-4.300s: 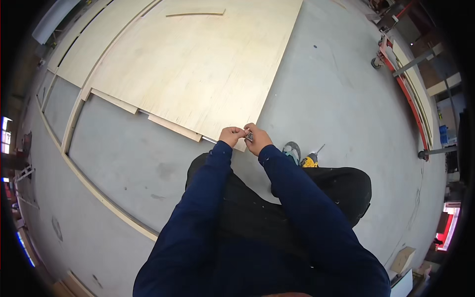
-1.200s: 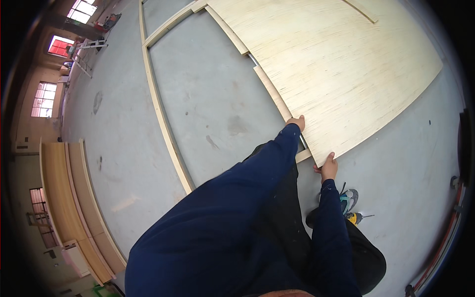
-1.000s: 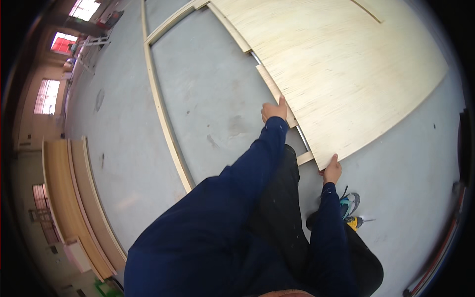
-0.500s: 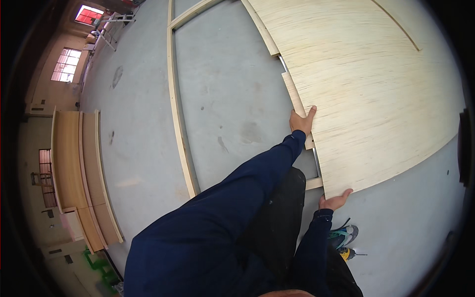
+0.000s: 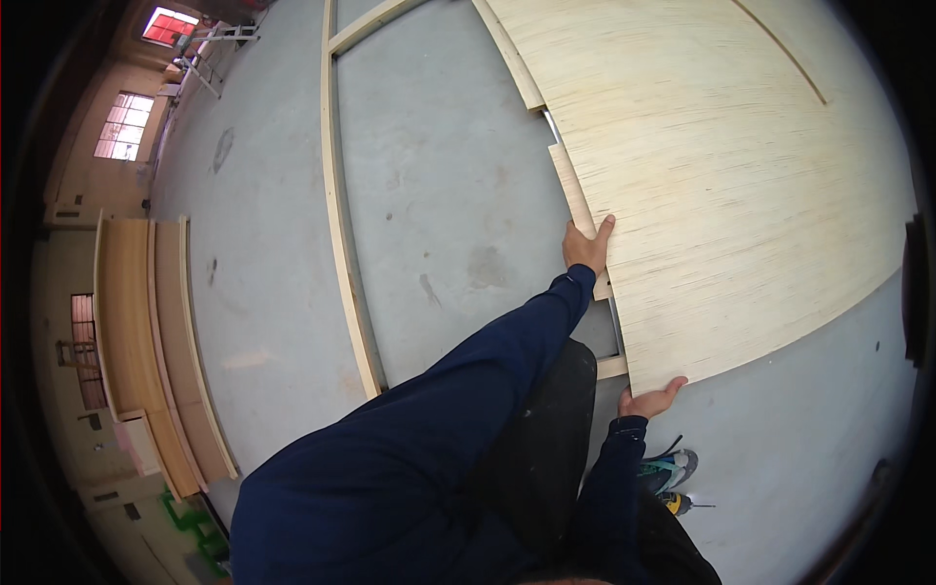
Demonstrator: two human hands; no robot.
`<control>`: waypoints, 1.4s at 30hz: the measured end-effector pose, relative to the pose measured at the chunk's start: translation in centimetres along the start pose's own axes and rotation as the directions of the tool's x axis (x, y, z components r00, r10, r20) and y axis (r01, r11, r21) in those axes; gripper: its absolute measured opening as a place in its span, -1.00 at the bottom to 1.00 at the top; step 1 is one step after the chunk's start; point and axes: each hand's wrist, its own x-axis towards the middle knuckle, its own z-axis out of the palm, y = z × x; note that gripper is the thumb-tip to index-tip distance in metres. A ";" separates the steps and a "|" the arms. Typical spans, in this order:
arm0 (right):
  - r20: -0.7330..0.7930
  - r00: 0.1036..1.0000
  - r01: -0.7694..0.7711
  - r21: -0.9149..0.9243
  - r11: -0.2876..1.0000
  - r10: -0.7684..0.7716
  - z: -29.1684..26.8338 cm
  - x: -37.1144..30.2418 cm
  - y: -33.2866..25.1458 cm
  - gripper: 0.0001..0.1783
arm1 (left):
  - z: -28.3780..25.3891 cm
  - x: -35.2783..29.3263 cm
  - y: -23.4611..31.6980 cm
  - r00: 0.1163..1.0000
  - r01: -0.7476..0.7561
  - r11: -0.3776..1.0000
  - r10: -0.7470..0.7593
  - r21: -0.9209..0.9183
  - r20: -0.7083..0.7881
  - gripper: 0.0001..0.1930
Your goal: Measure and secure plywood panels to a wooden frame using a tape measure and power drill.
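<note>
A large pale plywood sheet (image 5: 741, 205) lies over part of a wooden frame (image 5: 343, 214) on the grey floor. My left hand (image 5: 587, 249) is closed on the sheet's left edge, with the thumb on top and the other fingers mostly hidden around a short wooden strip (image 5: 573, 190) beside that edge. Nearer to me, my right hand (image 5: 653, 401) grips the sheet's near corner, thumb along its front edge and fingers partly out of sight beneath. A narrow gap shows between the sheet's edge and the frame pieces.
Beside my shoe (image 5: 668, 470) lies a yellow-and-black power drill (image 5: 676, 503) with a bit. Long wooden panels (image 5: 136, 331) stand at the left by the wall. A stepladder (image 5: 210, 63) is at the far left. A dark slot (image 5: 780, 49) runs through the sheet's far part.
The whole view has shifted slightly, so everything sits a little further left. Both hands keep the same hold on the plywood sheet, which shows no clear movement against the frame.
</note>
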 end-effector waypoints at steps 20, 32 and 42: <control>0.398 0.912 0.395 -0.917 -0.048 -0.103 -6.1 -2.7 -4.4 -0.44 | 1.8 1.9 -1.6 0.992 -0.118 0.986 0.123 -0.120 0.037 -0.42; 0.098 0.995 0.101 -0.982 -0.162 0.024 -11.2 -3.4 -3.6 -0.20 | -1.3 6.2 -0.7 0.969 -0.039 0.901 -0.072 0.433 0.238 0.00; 0.658 0.751 0.614 -0.664 0.427 -0.055 -1.3 -0.7 -13.3 -0.35 | 3.1 -7.1 8.5 0.273 -0.528 0.849 0.188 -0.016 0.943 -0.53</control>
